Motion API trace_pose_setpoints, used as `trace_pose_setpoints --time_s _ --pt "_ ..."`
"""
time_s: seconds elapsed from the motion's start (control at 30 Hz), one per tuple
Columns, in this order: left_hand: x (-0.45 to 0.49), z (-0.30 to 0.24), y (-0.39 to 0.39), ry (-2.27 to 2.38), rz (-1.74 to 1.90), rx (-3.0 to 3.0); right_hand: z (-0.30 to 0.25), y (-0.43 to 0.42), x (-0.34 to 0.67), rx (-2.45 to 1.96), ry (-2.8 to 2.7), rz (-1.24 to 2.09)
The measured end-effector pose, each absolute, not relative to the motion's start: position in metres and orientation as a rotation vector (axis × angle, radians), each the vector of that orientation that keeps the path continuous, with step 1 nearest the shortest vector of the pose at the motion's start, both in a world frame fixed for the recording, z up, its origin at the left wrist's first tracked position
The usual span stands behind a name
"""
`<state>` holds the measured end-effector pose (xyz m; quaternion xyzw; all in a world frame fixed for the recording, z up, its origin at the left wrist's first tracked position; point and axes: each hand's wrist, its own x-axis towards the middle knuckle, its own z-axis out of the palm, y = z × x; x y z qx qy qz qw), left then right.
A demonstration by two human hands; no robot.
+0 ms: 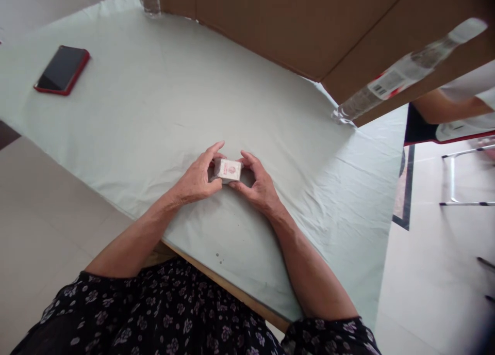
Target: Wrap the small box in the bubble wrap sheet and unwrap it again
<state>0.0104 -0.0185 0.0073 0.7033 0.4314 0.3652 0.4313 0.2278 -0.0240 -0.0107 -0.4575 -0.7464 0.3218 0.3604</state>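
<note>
Nearest the lens, a dark flowered dress (174, 313), cut off at the bottom edge, with two bare forearms reaching out over the table (154, 112) and its pale creased cloth. Near the front edge, between the hands, a small white pack (228, 170) with a red print; resting on the cloth or raised just off it, cannot tell. Left hand (199, 179) curled about the pack's left end, thumb low, forefinger arched over the top. Right hand (257, 184) mirrored on the right end, fingertips pressing in. Neither hand spread, both pinching the pack. Looks like a holding-and-turning stage, with the pack seemingly closed and no flap lifted. Next move probably calls for one hand to steady the pack while the other works at an edge, lightly, given so small a thing. Far left, well apart, a phone (62, 69) in a red case, screen dark. Behind, a large cardboard sheet (290, 25) and beside it a clear bottle (406, 71), smeared by blur. At the right, another person's arm (444, 107), mostly out of frame. Print on the pack too small to read; underside and palms hidden.
</note>
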Motion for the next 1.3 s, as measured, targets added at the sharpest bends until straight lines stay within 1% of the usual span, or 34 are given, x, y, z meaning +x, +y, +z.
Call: trace_pose_setpoints --time_s 0.47,1.3 --pt "0.0116 0.0076 -0.0203 1.105 0.894 1.777 -0.0082 -0.0278 0.2252 -1.228 -2.019 0.670" --pt "0.0121 0.0090 -0.0221 1.075 0.953 1.698 -0.0055 -0.0297 0.2259 -1.225 -2.073 0.636"
